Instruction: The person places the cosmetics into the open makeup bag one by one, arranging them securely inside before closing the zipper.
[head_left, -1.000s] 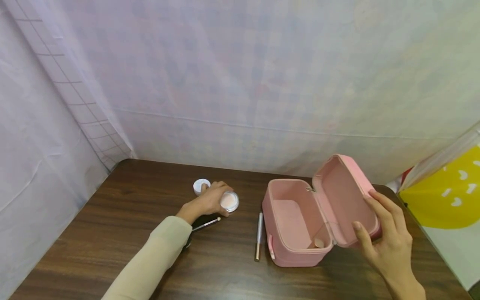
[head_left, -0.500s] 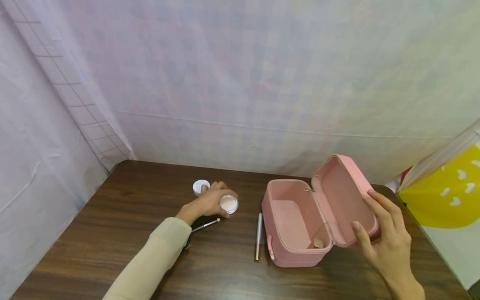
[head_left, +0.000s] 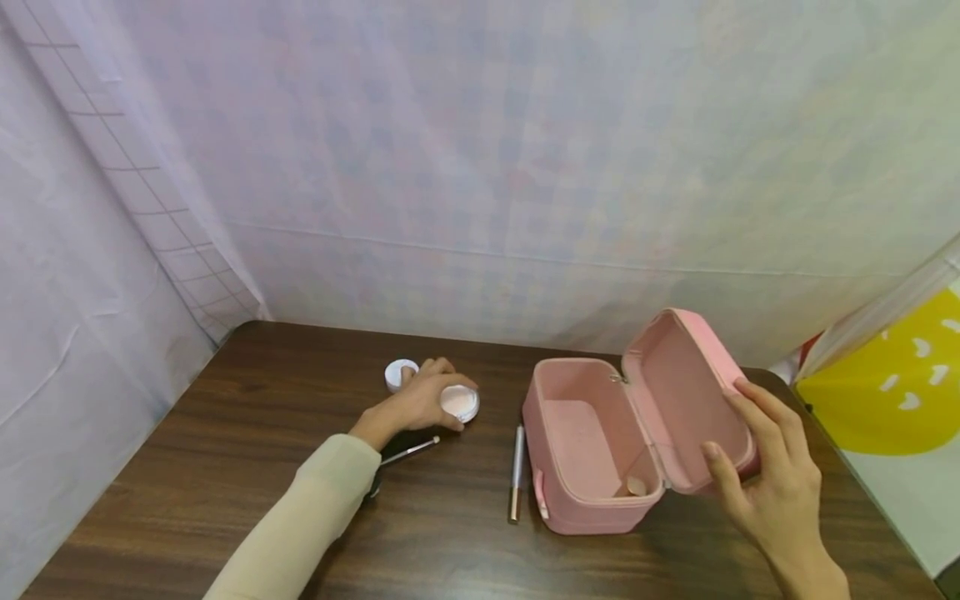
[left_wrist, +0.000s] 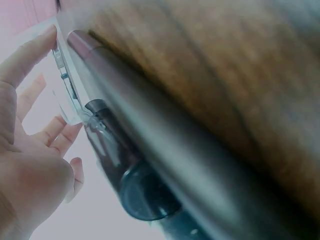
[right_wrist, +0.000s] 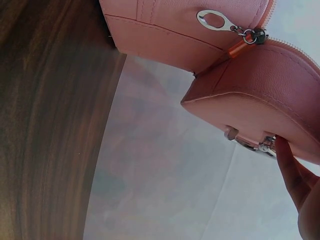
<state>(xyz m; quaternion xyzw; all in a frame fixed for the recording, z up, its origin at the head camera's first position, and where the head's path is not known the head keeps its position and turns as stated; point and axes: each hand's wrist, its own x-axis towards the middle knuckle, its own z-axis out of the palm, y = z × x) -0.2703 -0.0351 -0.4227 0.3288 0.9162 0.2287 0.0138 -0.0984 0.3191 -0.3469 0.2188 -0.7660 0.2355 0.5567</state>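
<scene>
In the head view my left hand (head_left: 420,402) grips a round powder compact (head_left: 460,402) by its rim, thumb on the near side and fingers on the far side. A white round jar (head_left: 400,375) stands beside those fingers. The left wrist view shows the compact's clear edge (left_wrist: 64,85) against the thumb. On the right, an unzipped pink cosmetic case (head_left: 592,516) stands with its lid (head_left: 686,408) tipped back. My right hand (head_left: 783,475) holds the lid's outer edge, thumb inside. A small beige item (head_left: 636,486) lies in the case; its kind is unclear.
A slim silver and gold tube (head_left: 517,475) lies left of the case. Under the left forearm lies a makeup brush (head_left: 411,451), partly hidden. Close to the left wrist camera is a dark glossy bottle (left_wrist: 125,165). A curtain hangs behind the brown table (head_left: 247,433).
The compact and left hand have shifted very slightly. My right hand stays on the lid, and the case and other things have not visibly moved.
</scene>
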